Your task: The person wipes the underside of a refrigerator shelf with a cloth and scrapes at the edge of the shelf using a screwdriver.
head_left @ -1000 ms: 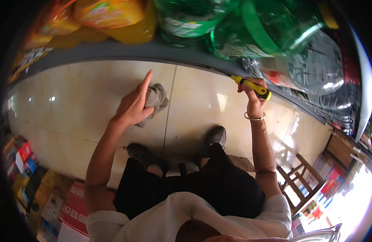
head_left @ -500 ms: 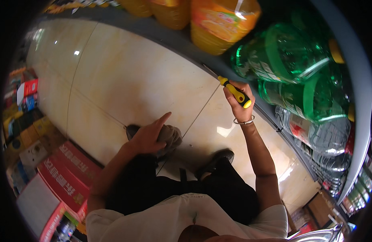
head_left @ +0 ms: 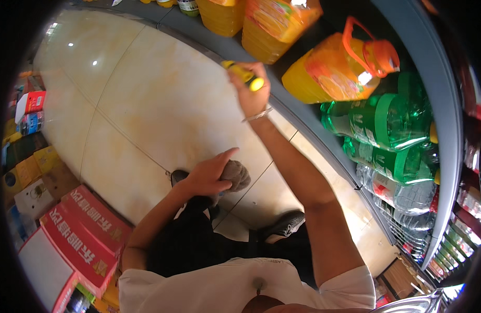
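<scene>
Nearest, below a white shirt (head_left: 209, 284), black trousers bend over two dark shoes (head_left: 288, 225) on the tiled floor (head_left: 146, 88); a red box (head_left: 86, 227) sits to the left. Just beyond the knees, the left hand (head_left: 208, 175) has its curled fingers clamped on a grey-brown cloth (head_left: 237, 176), index finger pointing out, above the floor. Farther out, the right hand (head_left: 254, 93), a bracelet (head_left: 257, 115) at its wrist, is closed around a yellow-and-black screwdriver (head_left: 244, 75), its tip not discernible, just beside the dark shelf (head_left: 303, 117). On that shelf are orange bottles (head_left: 331, 70), green bottles (head_left: 381, 120) and clear bottles (head_left: 399, 192).
</scene>
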A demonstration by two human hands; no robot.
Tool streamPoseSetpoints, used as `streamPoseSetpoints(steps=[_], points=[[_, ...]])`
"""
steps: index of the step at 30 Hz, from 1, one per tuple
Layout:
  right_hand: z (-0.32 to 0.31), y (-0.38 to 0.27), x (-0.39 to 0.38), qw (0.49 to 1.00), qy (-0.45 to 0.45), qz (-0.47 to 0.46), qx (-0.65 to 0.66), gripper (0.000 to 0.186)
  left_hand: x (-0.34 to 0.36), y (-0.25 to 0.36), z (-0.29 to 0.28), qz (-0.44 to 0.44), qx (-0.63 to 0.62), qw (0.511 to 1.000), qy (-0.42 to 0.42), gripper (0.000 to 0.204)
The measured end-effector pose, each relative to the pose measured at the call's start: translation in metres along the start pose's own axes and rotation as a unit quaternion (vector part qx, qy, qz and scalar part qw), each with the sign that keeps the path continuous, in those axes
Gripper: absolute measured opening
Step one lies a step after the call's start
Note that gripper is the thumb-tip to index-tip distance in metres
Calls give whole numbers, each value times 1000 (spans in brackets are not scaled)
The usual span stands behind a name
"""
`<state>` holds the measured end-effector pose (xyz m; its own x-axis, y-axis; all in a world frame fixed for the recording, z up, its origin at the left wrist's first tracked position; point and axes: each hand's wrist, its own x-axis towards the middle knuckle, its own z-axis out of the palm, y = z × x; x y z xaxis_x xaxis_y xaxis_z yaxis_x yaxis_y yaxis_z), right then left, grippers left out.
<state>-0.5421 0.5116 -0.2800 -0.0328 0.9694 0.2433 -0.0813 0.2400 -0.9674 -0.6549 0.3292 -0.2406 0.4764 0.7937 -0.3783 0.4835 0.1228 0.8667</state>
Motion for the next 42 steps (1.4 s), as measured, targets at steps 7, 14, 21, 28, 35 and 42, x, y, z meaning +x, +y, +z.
streamPoseSetpoints(steps=[7, 14, 21, 28, 35, 42], points=[[12, -151, -64, 851, -458, -180, -182, 45, 18, -69, 11, 59, -147, 983, -97, 58], [-66, -193, -21, 849, -368, -27, -378, 31, 35, -37, -52, 163, -183, 968, 56, 56], [-110, -133, -62, 824, -379, 201, -369, 18, 134, 40, -95, 281, 283, 880, 259, 47], [-106, -90, -83, 833, -454, 223, -225, 21, 152, 21, -107, 78, 328, 925, 173, 33], [-129, -106, -52, 923, -275, 266, -41, 34, 14, -63, -213, -173, -209, 922, 277, 30], [-132, -112, -60, 964, -151, 98, -194, 32, -38, -85, -120, -319, -410, 827, 218, 45]])
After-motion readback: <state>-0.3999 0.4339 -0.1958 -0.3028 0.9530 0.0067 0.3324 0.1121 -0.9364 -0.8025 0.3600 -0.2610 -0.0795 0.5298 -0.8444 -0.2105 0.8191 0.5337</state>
